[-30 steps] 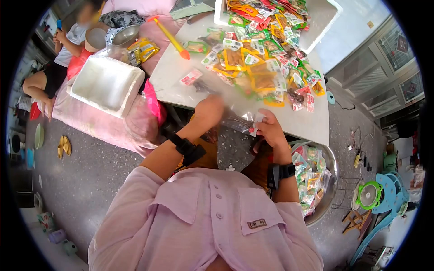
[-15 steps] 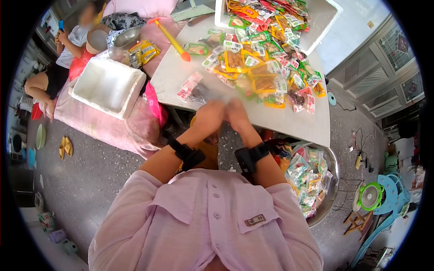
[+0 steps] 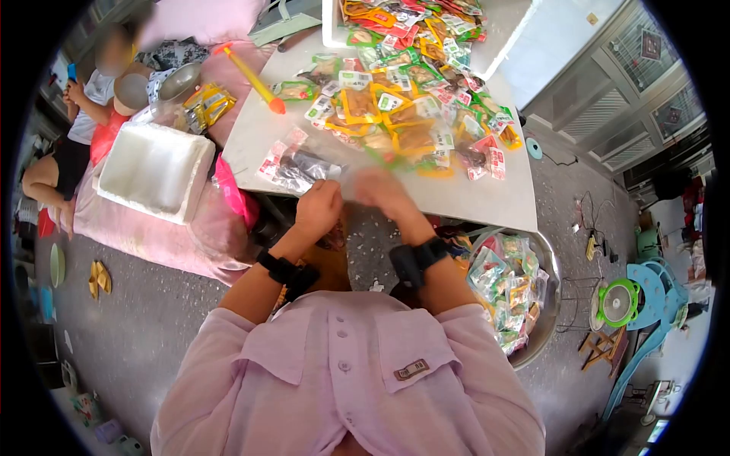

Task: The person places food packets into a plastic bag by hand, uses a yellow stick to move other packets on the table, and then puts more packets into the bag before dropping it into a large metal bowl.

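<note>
My left hand (image 3: 320, 204) is closed at the near edge of the white table (image 3: 487, 205), just below a red-and-white packet with dark contents (image 3: 300, 166); its fingers seem to touch the packet's clear end. To its right, my right hand (image 3: 380, 190) is smeared by motion over the table edge, and I cannot make out its fingers or anything in them. Behind both hands lies a pile of small food packets (image 3: 388, 106) in yellow, green and red wrapping. One packet with dark contents (image 3: 483, 158) lies to the right.
A foam box of packets (image 3: 332, 26) stands at the back. A metal basin (image 3: 553, 285) of packets sits below right. On the pink-covered bed (image 3: 163, 239) rests an empty foam box (image 3: 148, 171). A yellow-orange stick (image 3: 251, 74) crosses the table's left side. A person (image 3: 91, 91) sits far left.
My hands have moved apart, the left one leftward. The packet with dark contents near it is now more fully in view. The whole view has shifted slightly.
</note>
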Available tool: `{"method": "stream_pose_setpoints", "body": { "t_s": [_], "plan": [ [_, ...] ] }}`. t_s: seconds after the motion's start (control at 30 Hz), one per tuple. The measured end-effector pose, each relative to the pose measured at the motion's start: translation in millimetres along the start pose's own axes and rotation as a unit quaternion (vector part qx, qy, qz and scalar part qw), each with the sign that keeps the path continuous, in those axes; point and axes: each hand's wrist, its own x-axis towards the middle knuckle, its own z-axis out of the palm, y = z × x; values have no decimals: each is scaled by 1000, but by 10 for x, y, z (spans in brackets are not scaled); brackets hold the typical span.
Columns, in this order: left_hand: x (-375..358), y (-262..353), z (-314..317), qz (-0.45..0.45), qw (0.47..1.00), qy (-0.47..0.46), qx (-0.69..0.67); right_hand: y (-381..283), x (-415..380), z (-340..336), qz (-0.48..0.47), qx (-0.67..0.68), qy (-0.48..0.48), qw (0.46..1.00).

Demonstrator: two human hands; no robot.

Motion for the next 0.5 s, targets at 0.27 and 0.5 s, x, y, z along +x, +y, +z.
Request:
{"method": "stream_pose_setpoints", "body": {
  "t_s": [0.27,0.5],
  "plan": [
    [-13,2,15,-14,1000,10,-16,336,-62,-2066,-258,-277,601,704],
    [-32,-4,11,0,1000,16,-20,470,-327,-2732,-187,-669,278,664]
  ]
}}
